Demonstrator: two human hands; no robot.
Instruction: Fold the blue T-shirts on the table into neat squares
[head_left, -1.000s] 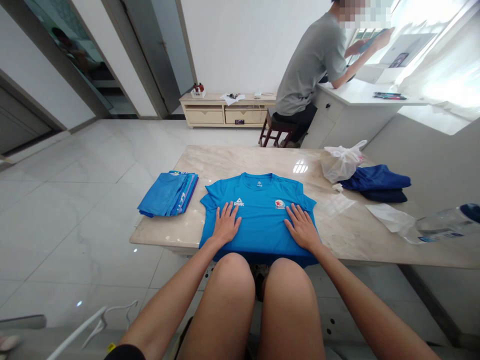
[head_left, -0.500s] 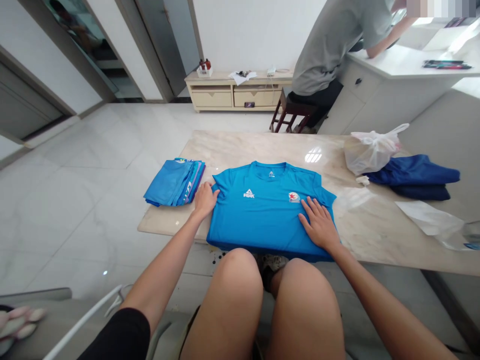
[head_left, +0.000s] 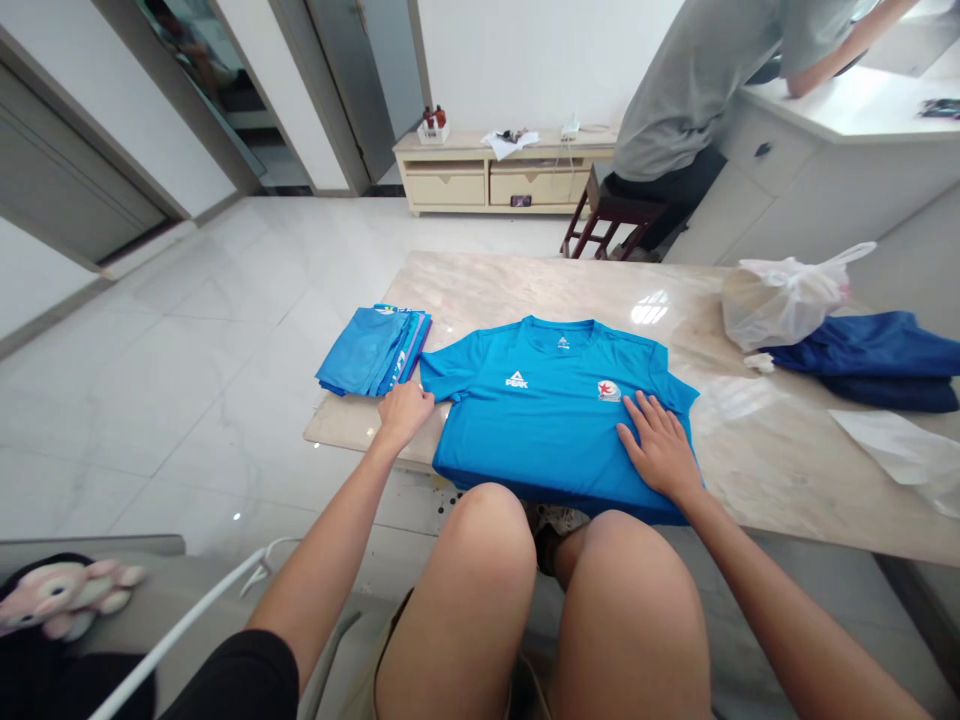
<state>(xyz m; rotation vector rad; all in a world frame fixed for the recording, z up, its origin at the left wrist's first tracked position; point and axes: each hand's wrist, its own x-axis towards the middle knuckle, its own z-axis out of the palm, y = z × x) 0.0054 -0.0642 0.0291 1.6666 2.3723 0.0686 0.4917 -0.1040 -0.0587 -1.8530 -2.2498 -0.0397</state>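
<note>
A blue T-shirt (head_left: 540,425) lies front up on the marble-topped table, its lower part hanging over the edge near my knees. It has a white PEAK logo on one side of the chest and a red-and-white badge on the other. My left hand (head_left: 405,410) is closed on the edge of the left-side sleeve, which is spread outward. Flat on the shirt below the badge, with fingers apart, rests my right hand (head_left: 661,447). Just beyond my left hand sits a stack of folded blue clothes (head_left: 367,352).
On the table's right are a tied white plastic bag (head_left: 780,300), dark blue clothing (head_left: 877,350) and a clear plastic wrapper (head_left: 900,450). A person in a grey shirt (head_left: 690,90) sits on a stool at a white counter. A low cabinet (head_left: 450,188) stands against the wall.
My left hand has drawn the sleeve outward to the left, so it now lies extended instead of bunched. My right hand stays on the shirt. The view has shifted slightly left.
</note>
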